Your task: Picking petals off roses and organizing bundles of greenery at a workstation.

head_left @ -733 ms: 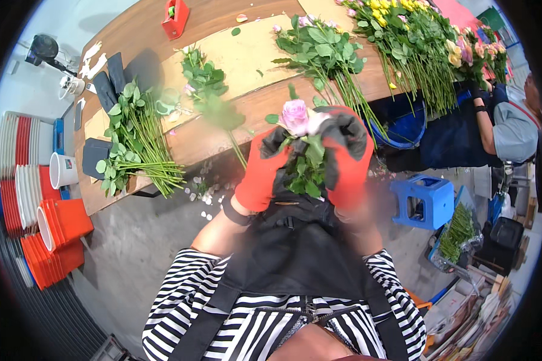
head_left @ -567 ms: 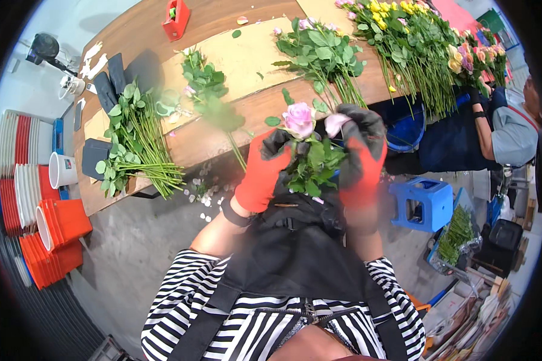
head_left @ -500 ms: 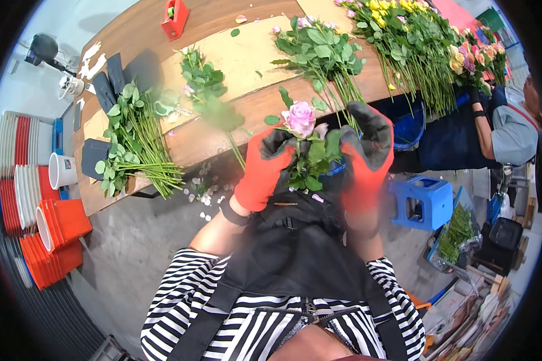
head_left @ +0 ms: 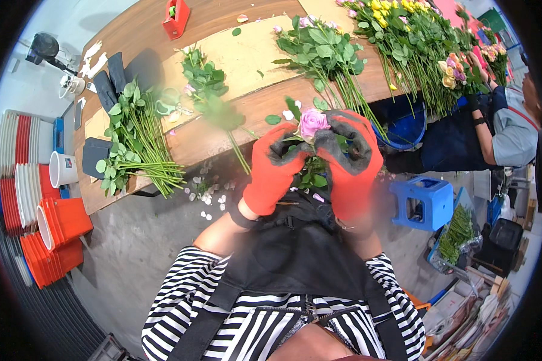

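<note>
Rose between both gloved hands, outer petals apparently being tidied.
Gripped just under the bloom by the left hand, fingers closed round the stem; at the bloom's other side the right hand, narrow, fingers curled in, impossible to tell whether pinching a petal. Green leaves low between the hands. Judged as the petal-tidying step, with the next move seeming to call for a steady left hold and a light pinch from the right, sparing the inner petals. Fallen petals on the floor, left of the left wrist. Past the right hand, a blue bucket; left of the left hand, cut stems on the table; ahead of both, a leafy rose bunch; farthest right, a co-worker's sleeve.
</note>
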`<state>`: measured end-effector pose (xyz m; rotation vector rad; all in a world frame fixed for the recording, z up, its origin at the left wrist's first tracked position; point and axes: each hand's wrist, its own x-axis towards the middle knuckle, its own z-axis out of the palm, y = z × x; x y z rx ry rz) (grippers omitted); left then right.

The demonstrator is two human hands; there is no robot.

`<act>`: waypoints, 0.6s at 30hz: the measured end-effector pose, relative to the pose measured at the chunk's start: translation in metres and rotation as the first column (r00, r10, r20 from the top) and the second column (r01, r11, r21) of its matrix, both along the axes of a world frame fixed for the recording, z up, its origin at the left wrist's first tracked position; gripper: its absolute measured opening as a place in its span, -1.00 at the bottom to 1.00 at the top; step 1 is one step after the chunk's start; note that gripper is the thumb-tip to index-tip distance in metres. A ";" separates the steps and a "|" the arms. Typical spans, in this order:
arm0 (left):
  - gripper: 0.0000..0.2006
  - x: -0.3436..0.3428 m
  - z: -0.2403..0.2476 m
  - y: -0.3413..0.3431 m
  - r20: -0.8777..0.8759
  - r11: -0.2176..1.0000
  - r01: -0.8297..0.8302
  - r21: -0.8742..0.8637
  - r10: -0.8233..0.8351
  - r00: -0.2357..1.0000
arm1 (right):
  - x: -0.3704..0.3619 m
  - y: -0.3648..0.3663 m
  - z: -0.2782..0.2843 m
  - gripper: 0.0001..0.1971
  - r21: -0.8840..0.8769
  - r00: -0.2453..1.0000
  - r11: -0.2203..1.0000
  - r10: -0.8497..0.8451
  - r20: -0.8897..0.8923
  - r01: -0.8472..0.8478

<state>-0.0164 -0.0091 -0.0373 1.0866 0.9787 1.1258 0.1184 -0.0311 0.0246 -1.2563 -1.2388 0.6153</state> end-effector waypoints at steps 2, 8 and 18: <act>-0.54 0.001 -0.003 -0.001 -0.053 0.995 -0.035 0.093 0.040 0.998 | 0.000 -0.001 0.000 -0.60 -0.003 0.998 1.000 0.006 -0.063 -0.006; -0.58 -0.001 0.008 0.005 0.269 0.981 0.185 -0.065 -0.162 0.950 | 0.011 0.005 -0.027 -0.78 0.003 0.794 0.984 0.145 -0.591 -0.178; -0.72 0.006 0.013 0.006 0.045 0.975 -0.126 0.182 0.119 0.992 | 0.031 0.008 -0.019 -0.71 0.006 0.892 0.996 -0.078 -0.445 0.090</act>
